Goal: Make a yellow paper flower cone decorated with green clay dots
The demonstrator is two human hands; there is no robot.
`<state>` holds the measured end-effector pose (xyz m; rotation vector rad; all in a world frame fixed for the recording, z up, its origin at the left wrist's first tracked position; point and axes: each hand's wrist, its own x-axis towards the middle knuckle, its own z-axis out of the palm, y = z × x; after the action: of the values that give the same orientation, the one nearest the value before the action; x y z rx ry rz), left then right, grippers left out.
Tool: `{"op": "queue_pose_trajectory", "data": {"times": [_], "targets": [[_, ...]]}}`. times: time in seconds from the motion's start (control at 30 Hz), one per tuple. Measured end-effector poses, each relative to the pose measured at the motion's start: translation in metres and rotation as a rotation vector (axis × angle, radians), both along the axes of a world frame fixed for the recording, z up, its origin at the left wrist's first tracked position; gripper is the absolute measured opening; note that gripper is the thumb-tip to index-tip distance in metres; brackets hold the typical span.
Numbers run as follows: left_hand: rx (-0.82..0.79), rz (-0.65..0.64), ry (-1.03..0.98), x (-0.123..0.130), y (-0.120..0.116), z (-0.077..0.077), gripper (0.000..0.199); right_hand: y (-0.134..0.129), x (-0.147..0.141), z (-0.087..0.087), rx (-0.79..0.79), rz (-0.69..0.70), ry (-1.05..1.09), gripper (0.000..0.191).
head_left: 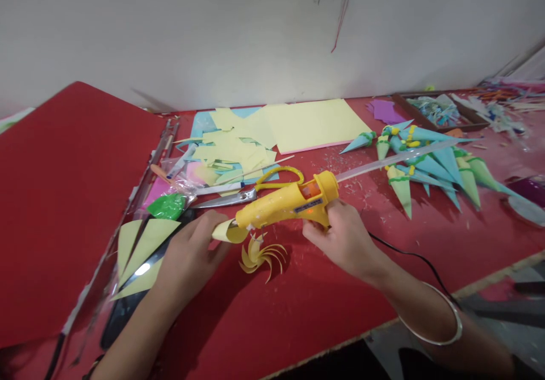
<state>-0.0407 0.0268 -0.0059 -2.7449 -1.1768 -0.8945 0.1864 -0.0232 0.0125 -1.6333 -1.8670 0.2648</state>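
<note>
A yellow hot glue gun (279, 204) is gripped in my right hand (347, 235), its orange light lit and a long clear glue stick (374, 163) jutting from its back. My left hand (196, 249) pinches a rolled piece of pale yellow paper (230, 232). The glue gun's nozzle meets the roll's open end; whether glue is coming out cannot be seen. Just below, a curled yellow paper flower (260, 257) lies on the red table (298, 317). Yellow paper wedges (151, 241) rest on a dark phone-like slab (121, 317) beside my left forearm.
Yellow-handled scissors (238, 197) and paper scraps (238, 147) lie behind the glue gun. Several blue and green paper cones (430, 161) are piled at right, before a scrap-filled tray (443, 113). A black cord (409, 250) runs under my right forearm. A red board (76, 209) stands at left.
</note>
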Motion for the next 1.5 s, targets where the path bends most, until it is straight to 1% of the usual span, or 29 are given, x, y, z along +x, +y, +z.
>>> {"op": "queue_pose_trajectory", "data": {"times": [0.13, 0.27, 0.47, 0.63, 0.73, 0.87, 0.97, 1.1, 1.23, 1.5], "targets": [[-0.023, 0.048, 0.024, -0.001, -0.001, 0.002, 0.006, -0.001, 0.003, -0.002, 0.051, -0.008, -0.063, 0.025], [-0.050, 0.089, 0.026, 0.000, -0.003, 0.003, 0.007, -0.001, 0.005, -0.005, 0.124, -0.015, -0.119, 0.025], [-0.084, 0.158, -0.011, 0.002, -0.004, 0.005, 0.006, -0.001, 0.006, -0.006, 0.156, -0.051, -0.167, 0.029], [-0.008, 0.129, 0.030, 0.000, -0.002, 0.005, 0.004, -0.001, 0.005, -0.006, 0.188, -0.044, -0.165, 0.027], [0.009, 0.121, 0.048, -0.001, -0.001, 0.003, 0.005, -0.002, 0.002, -0.008, 0.167, -0.050, -0.156, 0.025], [0.001, 0.095, 0.027, 0.003, -0.002, 0.003, 0.008, -0.002, -0.001, -0.011, 0.131, -0.091, -0.129, 0.021], [-0.035, 0.106, 0.015, 0.007, -0.004, 0.006, 0.007, -0.002, -0.003, -0.011, 0.151, -0.109, -0.076, 0.027], [-0.110, 0.145, -0.009, 0.012, -0.006, 0.008, 0.004, -0.002, -0.003, -0.011, 0.159, -0.129, -0.110, 0.024], [-0.156, 0.150, -0.047, 0.012, -0.006, 0.006, 0.005, -0.003, -0.002, -0.010, 0.172, -0.127, -0.167, 0.024], [-0.216, 0.139, -0.062, 0.012, -0.006, 0.001, 0.004, -0.002, -0.003, -0.009, 0.173, -0.117, -0.167, 0.023]]}}
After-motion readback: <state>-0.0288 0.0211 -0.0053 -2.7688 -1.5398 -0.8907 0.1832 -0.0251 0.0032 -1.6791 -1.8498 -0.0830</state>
